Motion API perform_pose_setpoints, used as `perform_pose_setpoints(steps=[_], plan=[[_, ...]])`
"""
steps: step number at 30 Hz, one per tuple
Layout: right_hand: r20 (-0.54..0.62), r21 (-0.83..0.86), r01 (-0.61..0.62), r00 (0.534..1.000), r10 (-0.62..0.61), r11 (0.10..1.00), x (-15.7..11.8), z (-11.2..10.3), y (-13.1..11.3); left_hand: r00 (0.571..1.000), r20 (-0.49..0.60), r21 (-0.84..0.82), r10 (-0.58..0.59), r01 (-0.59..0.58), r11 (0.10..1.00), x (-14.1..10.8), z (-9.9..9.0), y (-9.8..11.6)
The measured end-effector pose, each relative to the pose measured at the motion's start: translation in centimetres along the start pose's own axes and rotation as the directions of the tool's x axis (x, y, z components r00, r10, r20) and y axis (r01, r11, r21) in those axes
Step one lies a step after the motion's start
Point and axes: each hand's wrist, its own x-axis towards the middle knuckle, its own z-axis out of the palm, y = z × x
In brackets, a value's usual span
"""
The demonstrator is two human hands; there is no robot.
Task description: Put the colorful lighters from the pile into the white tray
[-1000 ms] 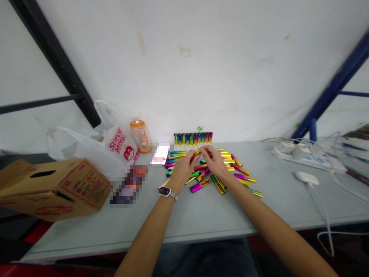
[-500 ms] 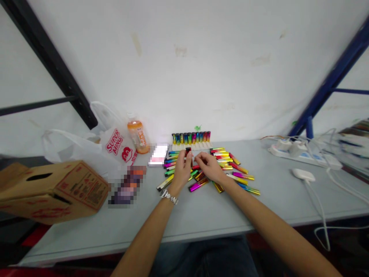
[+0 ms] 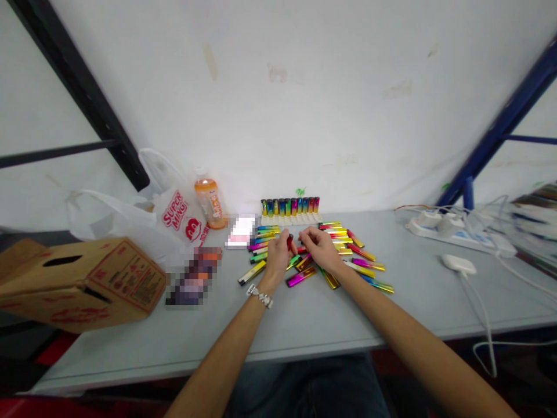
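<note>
My left hand (image 3: pixel 278 255), with a metal watch at the wrist, is closed round a red lighter (image 3: pixel 289 241) that stands nearly upright. Just to its right, my right hand (image 3: pixel 317 247) has its thumb and fingertips pinched together; whatever they hold is too small to make out. Shiny multicoloured lighters lie on both sides of my hands and below them, among them a magenta and gold one (image 3: pixel 301 277). Behind my hands a row of upright lighters (image 3: pixel 290 206) stands in a pale holder (image 3: pixel 290 220) near the wall.
At the left are a cardboard box (image 3: pixel 126 276), a white plastic bag (image 3: pixel 176 217) and an orange bottle (image 3: pixel 210 203). A bright-screened device (image 3: pixel 242 231) lies left of the lighters. On the right are a power strip (image 3: pixel 461 235), a white adapter (image 3: pixel 459 264) and cables.
The red lighter has tilted in my left hand and sits slightly lower. My right hand has shifted slightly to the right. The camera view has moved a little.
</note>
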Motion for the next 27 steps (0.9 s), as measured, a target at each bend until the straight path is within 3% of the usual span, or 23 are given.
perform_pose_setpoints(steps=[5,9,13,20,23,27], plan=[[0.006,-0.040,0.011,1.000,-0.011,0.999,0.05,0.04,0.37,0.997,-0.021,0.057,0.069,-0.067,0.996,0.15,0.16,-0.01],[0.020,-0.034,0.012,1.000,-0.011,0.999,0.03,0.08,0.41,0.999,0.000,0.062,0.054,-0.054,0.997,0.17,0.16,-0.15],[0.021,-0.042,0.016,1.000,-0.015,0.999,-0.04,0.08,0.07,0.999,0.021,-0.009,-0.038,0.038,0.999,0.01,0.23,0.11],[0.021,-0.015,-0.002,1.000,0.003,1.000,-0.18,0.12,-0.51,0.970,0.184,-0.193,-0.162,0.197,0.961,-0.42,-0.27,0.78],[0.023,-0.016,-0.008,1.000,0.009,1.000,-0.20,0.10,-0.52,0.977,0.153,-0.175,-0.146,0.173,0.969,-0.45,-0.28,0.73],[0.025,-0.045,0.009,1.000,-0.008,0.999,-0.18,0.05,-0.43,0.998,0.029,-0.070,-0.052,0.054,0.996,-0.40,0.14,0.65]])
